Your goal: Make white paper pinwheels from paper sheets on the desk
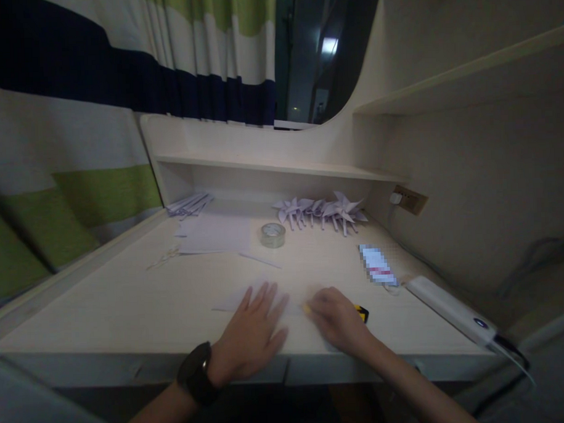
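Note:
My left hand [256,333] lies flat with fingers spread, pressing on a white sheet of paper [225,305] near the front of the desk. A dark watch is on that wrist. To its right, my right hand [334,317] is closed around what looks like a yellow and black utility knife [363,313]. The hand covers most of it; a yellow bit shows at the fingertips, by the paper's right end, and the black and yellow end sticks out behind the hand. Slight blur hides the exact contact with the paper.
Beyond the hands are a roll of clear tape [272,235], stacked paper [215,232], folded paper strips [189,205] and several paper pinwheels [321,211]. On the right lie a phone [377,265] and a white power strip [452,310] with cables. A low shelf [271,165] spans the back.

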`<state>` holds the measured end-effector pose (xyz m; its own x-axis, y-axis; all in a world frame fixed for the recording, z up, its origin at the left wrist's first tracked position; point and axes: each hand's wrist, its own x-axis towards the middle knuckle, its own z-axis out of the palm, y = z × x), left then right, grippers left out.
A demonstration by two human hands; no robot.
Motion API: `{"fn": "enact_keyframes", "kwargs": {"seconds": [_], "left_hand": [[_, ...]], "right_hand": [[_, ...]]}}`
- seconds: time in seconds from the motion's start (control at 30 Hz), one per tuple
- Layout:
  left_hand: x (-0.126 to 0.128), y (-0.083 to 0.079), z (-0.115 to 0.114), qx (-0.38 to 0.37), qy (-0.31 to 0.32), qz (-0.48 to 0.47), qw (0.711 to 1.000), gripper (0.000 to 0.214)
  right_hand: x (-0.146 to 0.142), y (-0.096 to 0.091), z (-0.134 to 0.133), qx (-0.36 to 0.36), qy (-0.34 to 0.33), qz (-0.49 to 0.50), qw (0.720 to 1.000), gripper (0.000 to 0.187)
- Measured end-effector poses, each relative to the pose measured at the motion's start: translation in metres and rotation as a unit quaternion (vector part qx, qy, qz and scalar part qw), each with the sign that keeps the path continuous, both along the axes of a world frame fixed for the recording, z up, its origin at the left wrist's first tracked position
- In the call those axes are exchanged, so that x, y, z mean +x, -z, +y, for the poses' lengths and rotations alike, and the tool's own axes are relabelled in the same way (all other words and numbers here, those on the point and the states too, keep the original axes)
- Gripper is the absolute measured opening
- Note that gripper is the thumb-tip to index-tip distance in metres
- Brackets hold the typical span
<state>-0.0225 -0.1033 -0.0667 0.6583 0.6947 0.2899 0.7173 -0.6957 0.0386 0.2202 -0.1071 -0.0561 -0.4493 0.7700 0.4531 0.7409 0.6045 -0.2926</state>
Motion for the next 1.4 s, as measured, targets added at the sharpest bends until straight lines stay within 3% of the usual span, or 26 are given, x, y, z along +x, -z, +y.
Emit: {"fn": "enact_keyframes", "kwargs": {"seconds": [0.7, 1.4], "left_hand": [[0.000, 0.000, -0.001, -0.006, -0.002, 0.011, 1.000, 0.058], [0.000, 0.005, 0.001, -0.002, -0.014, 0.008, 1.000, 0.067]], "right_hand": [[0.005, -0.003, 0.010, -0.026, -0.057, -0.005, 0.998, 0.016], [0.006, -0.009, 0.013, -0.030, -0.070, -0.014, 0.997, 0.014]]}}
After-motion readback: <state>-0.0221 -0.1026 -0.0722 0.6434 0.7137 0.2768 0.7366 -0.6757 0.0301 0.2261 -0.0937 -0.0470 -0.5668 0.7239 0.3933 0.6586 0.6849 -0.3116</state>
